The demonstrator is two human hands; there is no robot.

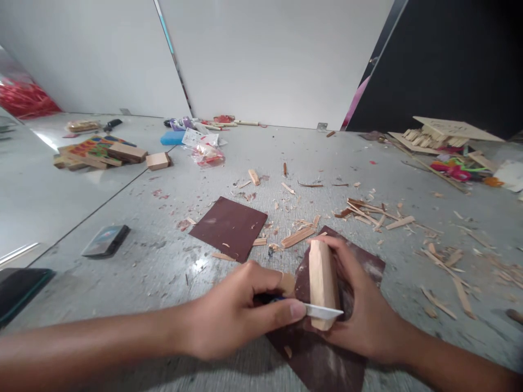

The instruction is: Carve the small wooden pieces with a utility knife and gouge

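Observation:
A carving knife [323, 311] is gripped in my left hand [249, 310], its handle mostly hidden by the fingers. Its pale blade lies across the lower end of a carved wooden block [322, 277]. The block, light and faceted, is held by my right hand [365, 305], with fingers around its far and near ends. Beneath both hands lies a dark brown sandpaper sheet [335, 365], dusted with wood powder. A second brown sandpaper sheet [229, 226] rests flat beyond my left hand.
Wood shavings [298, 237] are scattered across the grey table [155, 294]. Wooden blocks [126, 152] and a blue item [171, 138] sit at the back left, a small flat box [106, 241] nearer. Sticks and boards [449, 130] are piled at the back right.

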